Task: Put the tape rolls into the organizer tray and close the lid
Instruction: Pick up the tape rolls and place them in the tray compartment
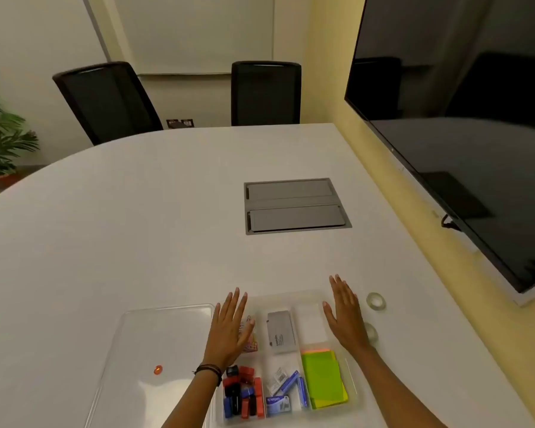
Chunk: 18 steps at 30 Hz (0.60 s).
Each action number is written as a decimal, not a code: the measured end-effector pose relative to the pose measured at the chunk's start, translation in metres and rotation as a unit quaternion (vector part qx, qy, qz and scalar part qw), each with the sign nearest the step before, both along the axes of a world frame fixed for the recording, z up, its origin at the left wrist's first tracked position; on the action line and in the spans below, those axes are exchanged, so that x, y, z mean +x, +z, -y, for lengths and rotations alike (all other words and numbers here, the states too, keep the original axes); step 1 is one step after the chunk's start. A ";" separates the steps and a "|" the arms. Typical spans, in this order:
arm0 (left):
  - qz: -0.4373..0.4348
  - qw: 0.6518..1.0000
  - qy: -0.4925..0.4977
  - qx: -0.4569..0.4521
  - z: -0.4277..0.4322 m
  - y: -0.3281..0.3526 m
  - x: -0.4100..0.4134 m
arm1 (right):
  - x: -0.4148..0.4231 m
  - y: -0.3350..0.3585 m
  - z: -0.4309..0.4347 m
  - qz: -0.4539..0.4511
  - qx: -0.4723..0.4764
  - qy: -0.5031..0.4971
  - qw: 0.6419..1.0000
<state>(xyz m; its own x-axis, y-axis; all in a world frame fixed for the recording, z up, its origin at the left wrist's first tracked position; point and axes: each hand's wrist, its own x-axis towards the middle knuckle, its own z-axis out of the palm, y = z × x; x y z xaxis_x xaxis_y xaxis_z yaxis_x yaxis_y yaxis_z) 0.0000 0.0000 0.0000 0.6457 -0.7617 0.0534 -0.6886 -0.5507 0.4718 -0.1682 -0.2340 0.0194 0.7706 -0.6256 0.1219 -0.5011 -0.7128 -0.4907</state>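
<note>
Head view: the tray (355,387) sits at the table's (136,211) near edge. Its lid (155,335) lies flat to its left, so the compartments are open for loading. One roll (376,301) lies on the table just right of the tray. A second roll (372,333) is half hidden behind the right hand (345,319). That hand and the left hand (229,332) are spread flat, holding nothing, over the tray's far part, probably to steady it. Whether they touch it is unclear.

White tabletop (136,227) lies open beyond the clear plastic organizer tray (353,385); a clear flat lid (155,335) blocks its left, two clear tape rolls (376,301) its right.
</note>
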 end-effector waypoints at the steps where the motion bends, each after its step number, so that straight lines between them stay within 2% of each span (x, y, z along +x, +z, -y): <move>1: -0.002 1.000 -0.002 -0.002 0.001 0.000 -0.001 | -0.003 -0.001 0.000 0.007 0.005 -0.001 1.000; 6: -0.022 0.994 -0.052 0.093 0.011 -0.004 -0.002 | -0.024 -0.007 -0.002 -0.005 0.050 -0.023 0.998; 9: -0.023 0.986 -0.081 0.144 0.017 -0.007 0.001 | -0.036 -0.013 0.000 -0.001 0.108 -0.059 0.992; 18: -0.010 0.971 -0.104 0.216 0.030 -0.014 0.009 | -0.052 -0.028 0.014 -0.118 0.143 -0.026 0.982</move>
<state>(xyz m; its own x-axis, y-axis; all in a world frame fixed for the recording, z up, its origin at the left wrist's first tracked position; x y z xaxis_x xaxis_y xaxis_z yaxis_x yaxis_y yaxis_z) 0.0087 -0.0295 -0.0136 0.4737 -0.8241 -0.3106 -0.7987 -0.5506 0.2427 -0.2206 -0.2476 -0.0087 0.7224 -0.6470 -0.2438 -0.6572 -0.5331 -0.5328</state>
